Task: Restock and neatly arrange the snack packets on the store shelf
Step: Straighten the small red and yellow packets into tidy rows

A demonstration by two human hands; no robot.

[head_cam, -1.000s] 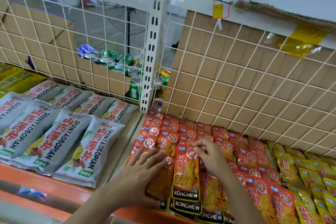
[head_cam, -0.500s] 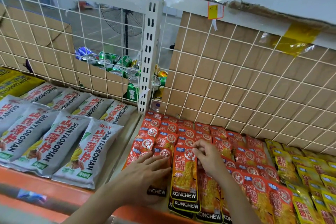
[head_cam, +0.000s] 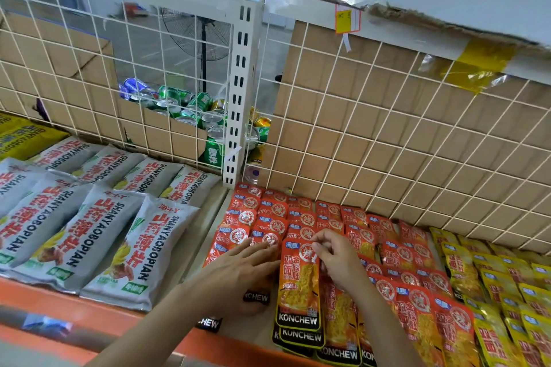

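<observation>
The right hand (head_cam: 337,259) reaches in from the lower right, forearm angled up toward the shelf, fingers curled; its grip is pinched together on the top edge of an orange KONCHEW packet (head_cam: 299,286), thumb and fingertips meeting at the round seal near the packet's upper corner. That packet lies flat at the front of its column, on top of at least one more of the same kind whose black label band shows beneath it. The left hand (head_cam: 238,274) comes in from the lower left, palm down and fingers spread flat, its grip apart and pressing on the neighbouring column of orange packets; a black label end peeks out under the palm.

Around both hands, the orange snack packets (head_cam: 301,217) lie in overlapping rows running back to the wire mesh panel (head_cam: 387,134). Just to the right lie yellow packets (head_cam: 489,283) in similar rows. To the left, past a narrow gap, grey SHANYAOBOPIAN bags (head_cam: 119,247) lie side by side. The shelf's orange front edge (head_cam: 98,316) runs below them. Behind the mesh, drink cans (head_cam: 190,110) sit heaped in a cardboard box, and a standing fan (head_cam: 202,9) is farther back.
</observation>
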